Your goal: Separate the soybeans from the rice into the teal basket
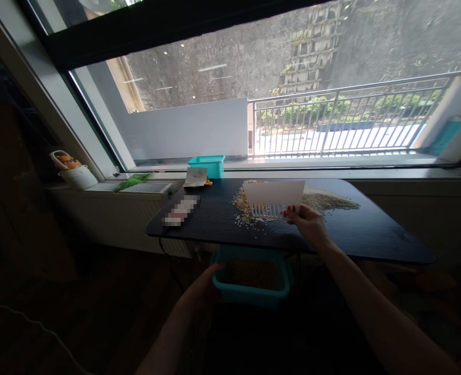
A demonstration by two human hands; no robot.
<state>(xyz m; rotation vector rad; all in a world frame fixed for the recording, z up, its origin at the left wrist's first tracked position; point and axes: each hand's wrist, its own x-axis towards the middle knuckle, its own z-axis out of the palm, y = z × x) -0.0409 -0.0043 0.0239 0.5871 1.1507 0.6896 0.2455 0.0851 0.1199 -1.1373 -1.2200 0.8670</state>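
My right hand (310,224) pinches the lower right corner of a thin white card with comb-like slots (274,191) along its lower edge. The card is held over a scattered heap of orange and white grains (239,204) on the dark table (371,232). Behind my right hand spreads a pile of pale grains (329,199). Below the table's front edge, my left hand (204,285) grips the left rim of a turquoise bin (249,296), its fingers partly lost in shadow. Brownish-orange grains (251,273) cover the bin's bottom.
A second turquoise bin (210,166) stands at the table's back edge, a piece of paper (196,177) before it. A blurred-out flat object (181,211) lies at left with a cable. Beside the table are a radiator (146,188), green cloth (134,180) and white pot (77,177).
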